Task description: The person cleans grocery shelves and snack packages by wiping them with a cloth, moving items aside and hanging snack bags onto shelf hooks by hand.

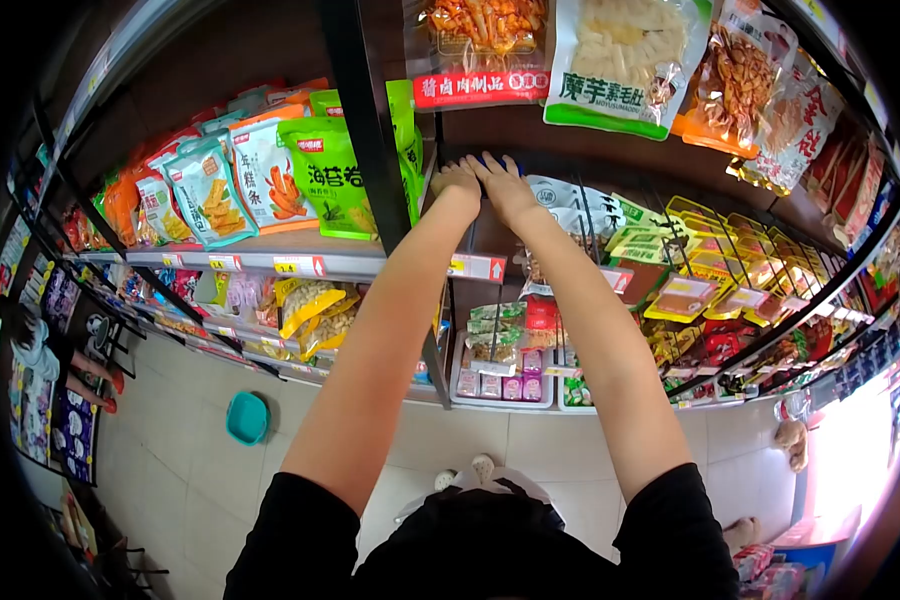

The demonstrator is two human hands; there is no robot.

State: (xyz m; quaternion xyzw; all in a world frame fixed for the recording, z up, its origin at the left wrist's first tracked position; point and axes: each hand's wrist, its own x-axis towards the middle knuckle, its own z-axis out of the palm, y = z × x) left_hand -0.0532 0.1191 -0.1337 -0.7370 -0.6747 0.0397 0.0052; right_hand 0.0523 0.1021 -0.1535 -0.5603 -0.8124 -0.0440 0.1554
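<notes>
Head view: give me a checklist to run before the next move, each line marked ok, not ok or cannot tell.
1. Both hands in view: ok; left hand and right hand reach forward side by side.
2. Firm hold on something: cannot tell; the undersides of both hands are hidden.
3. Left hand free of the green bag beside it: cannot tell; the black post covers part of the bag.
4. Hands apart from the hanging white-and-green pack: ok.
5. Teal basin away from the white shoes: ok; it sits off to the left.
</notes>
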